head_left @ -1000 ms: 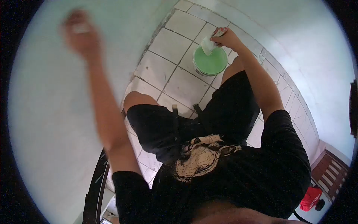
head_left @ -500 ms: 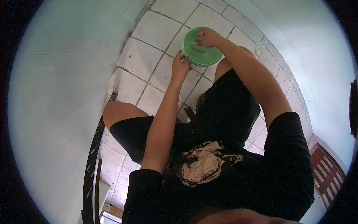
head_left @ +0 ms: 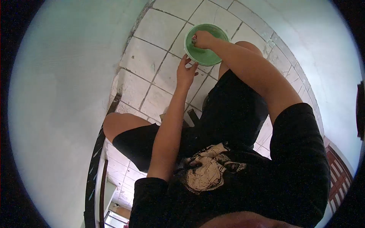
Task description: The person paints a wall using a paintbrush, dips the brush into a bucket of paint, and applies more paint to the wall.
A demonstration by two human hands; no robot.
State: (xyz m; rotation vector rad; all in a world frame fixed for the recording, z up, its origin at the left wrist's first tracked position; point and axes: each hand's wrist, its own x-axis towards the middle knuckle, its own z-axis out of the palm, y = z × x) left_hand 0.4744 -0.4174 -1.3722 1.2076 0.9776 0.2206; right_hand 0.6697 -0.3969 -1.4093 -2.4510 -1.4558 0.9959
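Pale floor tiles are supporting a green-filled bucket. The left hand is touching its rim with parted fingers; the right hand is reaching inside, fingers curled, their grip unclear.

Black short-sleeved T-shirt (cracked cream print), black shorts.

Person low on the white tiled floor, knees apart, black T-shirt and black shorts. Bucket between the walls, green liquid inside. Right hand down inside the rim, fingers curled; can't make out the grip. Left hand at the bucket's near side, fingers spread, fingertips at the rim. Pale green wall on the left.
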